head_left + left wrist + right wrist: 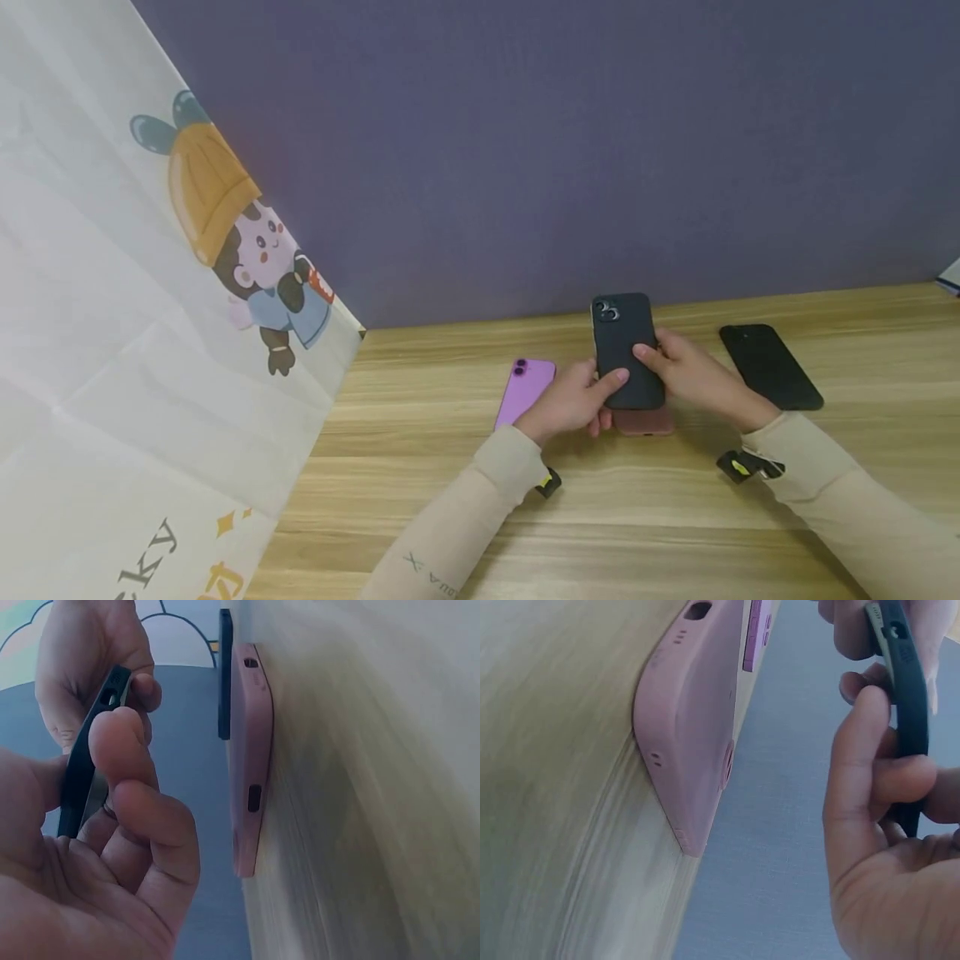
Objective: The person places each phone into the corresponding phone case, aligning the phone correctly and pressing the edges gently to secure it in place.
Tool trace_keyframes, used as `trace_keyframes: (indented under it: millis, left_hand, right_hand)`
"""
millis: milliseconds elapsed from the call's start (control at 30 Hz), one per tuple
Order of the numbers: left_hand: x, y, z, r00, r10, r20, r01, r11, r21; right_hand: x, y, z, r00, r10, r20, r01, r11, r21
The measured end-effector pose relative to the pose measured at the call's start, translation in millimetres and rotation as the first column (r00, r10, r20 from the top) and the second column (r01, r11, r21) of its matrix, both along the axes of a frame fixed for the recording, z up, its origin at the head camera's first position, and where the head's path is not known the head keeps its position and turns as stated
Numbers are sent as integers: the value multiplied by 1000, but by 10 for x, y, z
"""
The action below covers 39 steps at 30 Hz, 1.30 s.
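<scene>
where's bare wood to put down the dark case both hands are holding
Bare table lies in front, between the two sleeves, and at far right past the black case. Crowded: under the left hand and right hand, where the held dark case hangs over the pink case, with the purple phone beside.

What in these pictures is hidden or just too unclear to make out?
- Pink case: head view, mostly covered by the black-cased phone both hands hold.
- That phone's screen side: faces away, unseen in every view.
- Right-edge object: cut off by the frame.
- Wooden table: blurred in wrist views.
</scene>
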<state>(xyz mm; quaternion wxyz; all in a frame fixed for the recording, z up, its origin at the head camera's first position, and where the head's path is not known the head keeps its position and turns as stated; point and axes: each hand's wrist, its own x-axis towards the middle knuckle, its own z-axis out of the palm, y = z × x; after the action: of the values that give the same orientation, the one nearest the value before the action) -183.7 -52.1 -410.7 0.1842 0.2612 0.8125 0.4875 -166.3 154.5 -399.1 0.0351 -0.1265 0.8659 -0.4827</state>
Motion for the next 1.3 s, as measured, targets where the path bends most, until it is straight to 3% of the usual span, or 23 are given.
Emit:
trace_keyframes:
  millis: [100,300,500,667,800,1067,1300]
  left_hand:
    - [-1,-7,9,1000,-9,-10,9,1000,-12]
    - [-14,-43,37,999,-24,39,23,1000,10]
    - [-24,-66,49,997,-22,79,19,999,41]
    - [-54,-91,46,997,-31,73,29,999,26]
    - [-116,-121,29,994,-65,87,62,997,43]
    - [-296,-225,-113,957,-228,180,210,972,109]
    - [-354,-302,-171,916,-278,290,255,960,115]
  right_hand:
    - [8,-11,4,1000,-9,-17,10,1000,24]
    - [21,-32,22,999,-9,-33,10,999,43]
    - [24,-36,28,1000,1,-15,0,1000,13]
    - [26,-47,18,1000,-2,-15,2,1000,-1]
    - [29,-57,4,1000,6,-1,-6,1000,-30]
    - [-10,-79,-113,999,45,17,-44,996,-77]
    - [-43,-87,-224,999,52,12,-51,997,-52]
